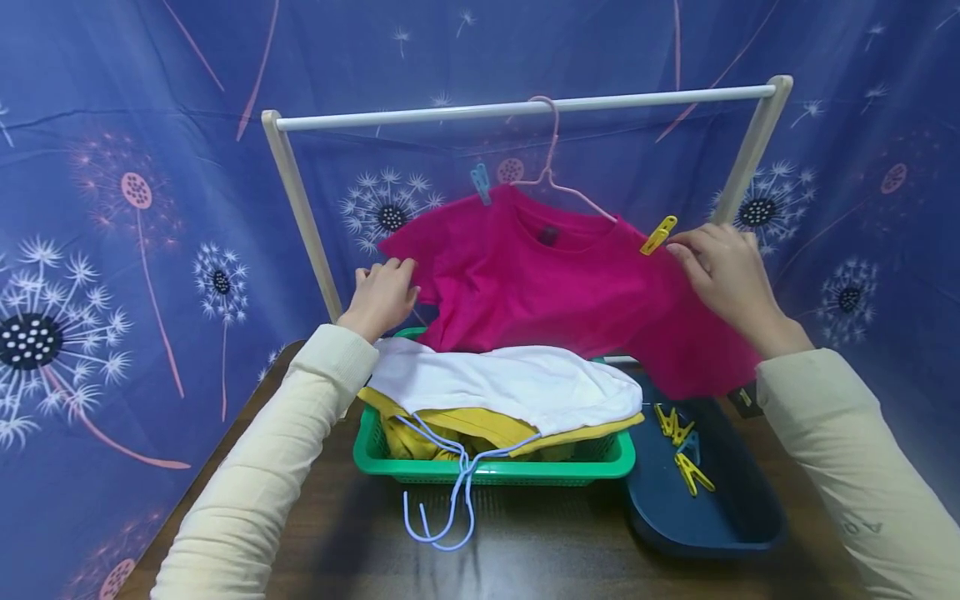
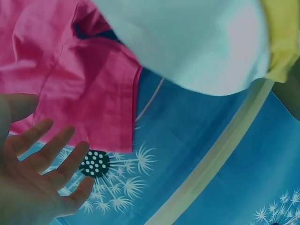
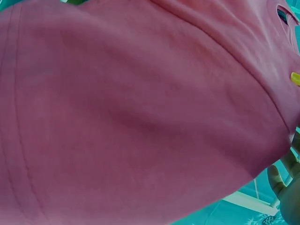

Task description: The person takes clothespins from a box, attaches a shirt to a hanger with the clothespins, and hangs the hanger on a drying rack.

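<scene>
A magenta T-shirt (image 1: 555, 275) hangs on a pink hanger (image 1: 553, 150). A blue clothespin (image 1: 482, 183) is clipped at its left shoulder and a yellow clothespin (image 1: 658, 236) at its right. My right hand (image 1: 723, 275) pinches the shirt's upper edge just outside the yellow clothespin; in the right wrist view, the sleeve (image 3: 140, 117) covers most of the picture and the fingers (image 3: 276, 180) are partly cut off. Beside the other sleeve (image 2: 98, 98), my left hand (image 2: 42, 164) has its fingers spread and loosely bent, holding nothing.
The hanger hooks over a white rod (image 1: 450, 114) with wooden posts. In front stands a green basket (image 1: 495, 473) with a white garment (image 1: 510, 383), yellow clothing (image 1: 480, 423) and blue hangers (image 1: 461, 479). A dark blue tray (image 1: 697, 546) at right holds several clothespins (image 1: 690, 475).
</scene>
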Available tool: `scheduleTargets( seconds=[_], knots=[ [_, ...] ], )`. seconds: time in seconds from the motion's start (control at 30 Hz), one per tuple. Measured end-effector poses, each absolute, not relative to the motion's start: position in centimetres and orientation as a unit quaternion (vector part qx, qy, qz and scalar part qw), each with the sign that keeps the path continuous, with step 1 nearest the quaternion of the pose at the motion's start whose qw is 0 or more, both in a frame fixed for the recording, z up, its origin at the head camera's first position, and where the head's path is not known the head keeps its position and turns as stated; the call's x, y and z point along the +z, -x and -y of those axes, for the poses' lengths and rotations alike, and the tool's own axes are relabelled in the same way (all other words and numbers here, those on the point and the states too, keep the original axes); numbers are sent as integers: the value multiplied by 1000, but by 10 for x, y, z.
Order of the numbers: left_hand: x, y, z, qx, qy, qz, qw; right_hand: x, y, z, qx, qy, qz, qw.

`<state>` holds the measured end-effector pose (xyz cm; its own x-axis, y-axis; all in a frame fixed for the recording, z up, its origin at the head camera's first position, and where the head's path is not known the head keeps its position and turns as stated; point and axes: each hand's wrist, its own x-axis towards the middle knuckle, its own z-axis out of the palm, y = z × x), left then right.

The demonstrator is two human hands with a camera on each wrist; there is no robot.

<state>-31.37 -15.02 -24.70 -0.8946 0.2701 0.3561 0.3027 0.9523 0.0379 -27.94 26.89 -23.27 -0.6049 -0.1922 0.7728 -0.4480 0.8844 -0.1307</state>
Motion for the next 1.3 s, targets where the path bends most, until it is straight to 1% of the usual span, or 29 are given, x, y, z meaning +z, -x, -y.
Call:
scheduleTargets(
  seconds=[0.17, 0.33, 0.67, 0.87, 1.1, 1.2, 1.3],
  knots=[
    [-257, 302, 154, -39, 174, 963, 204, -235, 275, -275, 161, -180, 877, 415],
    [-266, 287, 159, -49, 194, 956, 215, -239, 267, -284, 162, -174, 876, 419],
    [-282, 265, 180, -58, 193, 957, 208, -247, 247, -299, 170, -157, 881, 413],
    [-288, 254, 191, -66, 182, 963, 188, -250, 234, -301, 162, -154, 887, 405],
    [-296, 241, 198, -55, 198, 960, 189, -256, 223, -299, 139, -187, 871, 432],
    [-300, 236, 200, -51, 200, 962, 179, -261, 219, -298, 133, -201, 870, 430],
    [-303, 231, 201, -45, 201, 964, 165, -267, 216, -296, 130, -209, 876, 416]
  ],
)
